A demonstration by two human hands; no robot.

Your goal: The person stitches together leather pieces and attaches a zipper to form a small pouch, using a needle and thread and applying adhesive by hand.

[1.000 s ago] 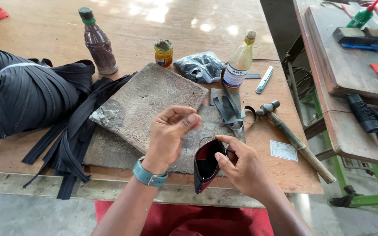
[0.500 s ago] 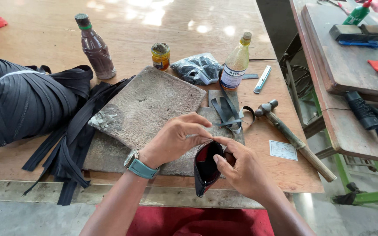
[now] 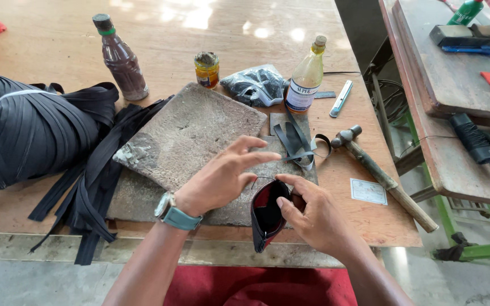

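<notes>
Head view: two hands at a small pouch

Head camera looks down on the tabletop (image 3: 41, 39). The right hand (image 3: 319, 218) grips a small black pouch with red lining (image 3: 267, 214), thumb pressed into its open mouth. The left hand (image 3: 222, 178), wearing a teal wristwatch (image 3: 176, 214), hovers just above the pouch with fingers spread wide, holding nothing. Beneath both hands lies a grey stone slab (image 3: 191, 133). Beyond the right hand rest a hammer (image 3: 384, 175) and a yellowish bottle (image 3: 306, 76); left of the left hand sprawl black straps (image 3: 86, 187).

Hammer (image 3: 382, 177), bottles (image 3: 306, 76), zipper tape (image 3: 35, 127)
</notes>
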